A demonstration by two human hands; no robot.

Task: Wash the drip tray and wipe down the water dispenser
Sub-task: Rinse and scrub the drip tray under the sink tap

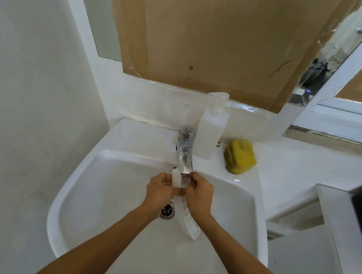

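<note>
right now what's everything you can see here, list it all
drip tray: 1, white, held over the basin under the tap
sink: 1, white, centre
tap: 1, chrome, back rim of sink
drain: 1, metal, basin bottom
pump bottle: 1, white, right of tap
sponge: 1, yellow, sink rim right of bottle
cardboard: 1 sheet, brown, covering the mirror
left hand: grips tray's upper end
right hand: grips tray beside it

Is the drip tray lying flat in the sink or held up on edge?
Held on edge: both hands, left hand and right hand, grip the drip tray under the tap.
</note>
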